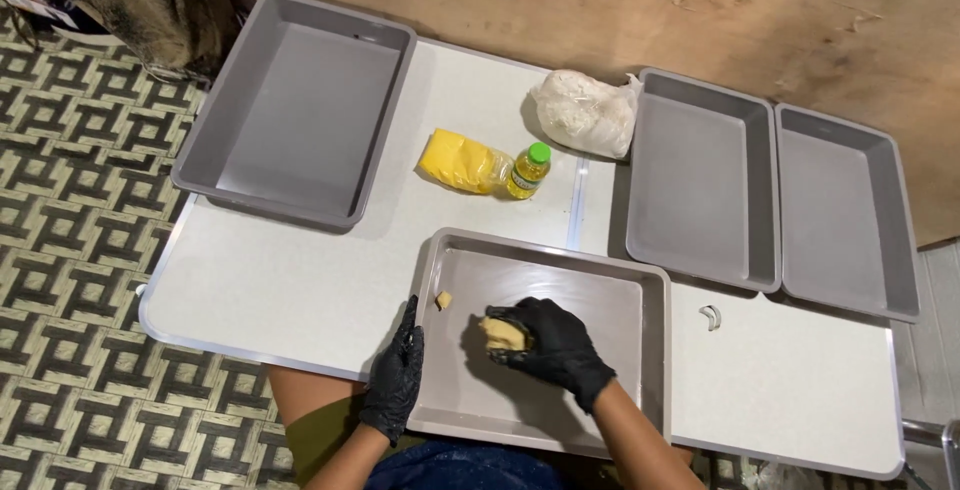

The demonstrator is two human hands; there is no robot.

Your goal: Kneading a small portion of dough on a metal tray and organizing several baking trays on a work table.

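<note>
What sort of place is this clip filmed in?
Probably a makeshift food-prep spot in a home or small workshop, not a fitted kitchen: a folding table on patterned floor tiles against a bare brown wall, with grey trays, a bag of white flour and an oil bottle.

Overhead view of a white table (300, 300) holding four grey trays. In the near tray (655, 350), at six o'clock, a black-gloved right hand (555, 345) presses a lump of yellow dough (503, 333). The gloved left hand (397, 375) steadies the tray's left rim beside a small dough scrap (443, 300). At twelve o'clock sit a yellow packet (458, 161), an oil bottle (527, 172) and a white bag (585, 113).
</note>
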